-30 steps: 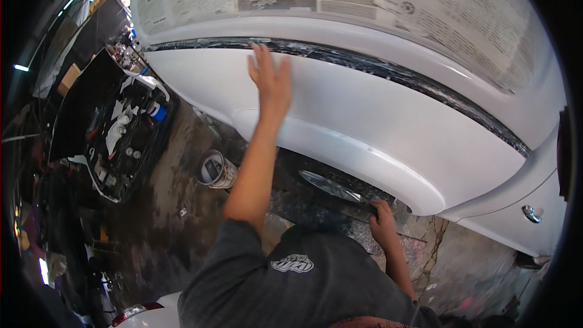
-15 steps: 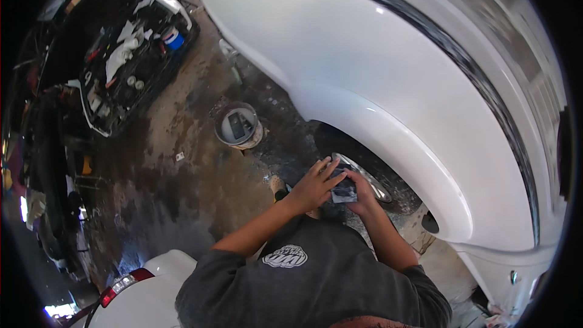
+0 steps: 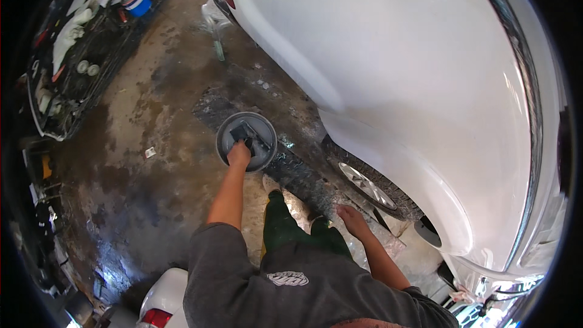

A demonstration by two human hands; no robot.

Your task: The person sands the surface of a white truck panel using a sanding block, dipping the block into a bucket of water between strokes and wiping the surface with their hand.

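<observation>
Grey round bucket (image 3: 262,124), one, standing on stained concrete floor (image 3: 133,188); within it, a dark flat rectangular piece (image 3: 242,132). Left hand (image 3: 239,154): lowered over the near rim into the bucket, fingers together and touching the dark piece; whether clamped on it, cannot tell. Right hand (image 3: 353,221): well apart from the left, fingers loosely curled, nothing visible in it; full closure cannot be told. Change noted: half a second earlier both hands met over a dark sheet before the wheel; now they are parted, the left at the bucket, so handling has shifted from between the hands to the bucket's contents. Adjacent: silver-spoked wheel with black tyre (image 3: 367,185), near the right hand; glossy white curved car panel (image 3: 395,54), above the wheel, touched by neither hand.
</observation>
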